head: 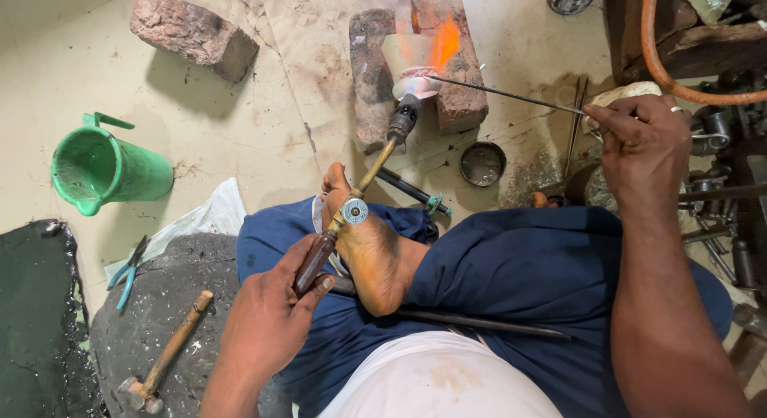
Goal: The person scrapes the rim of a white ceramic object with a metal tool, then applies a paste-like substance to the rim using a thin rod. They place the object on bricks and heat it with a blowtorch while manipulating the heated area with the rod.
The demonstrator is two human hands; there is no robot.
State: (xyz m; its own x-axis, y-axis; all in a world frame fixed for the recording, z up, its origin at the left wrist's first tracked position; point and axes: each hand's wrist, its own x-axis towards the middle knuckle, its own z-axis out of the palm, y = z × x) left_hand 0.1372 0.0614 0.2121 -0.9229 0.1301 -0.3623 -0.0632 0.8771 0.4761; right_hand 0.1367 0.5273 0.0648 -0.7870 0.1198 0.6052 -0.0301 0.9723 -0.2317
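Seated cross-legged on a stained pale floor [240, 130], a person in dark blue trousers [511, 282] works between two weathered red bricks [192, 31] and a green plastic jug [108, 169], with a wooden-handled hammer [164, 362] lying on a dark round stone [160, 306]. The left hand [268, 322] has its fingers closed round the brown grip of a long brass gas torch [359, 194], stiff and likely hot near the tip, so safest held at that handle. Its orange flame [446, 43] plays over a small pale metal cup [409, 67] standing against a brick. The right hand [643, 142] pinches a thin, light steel rod [503, 93], its tip touching the cup
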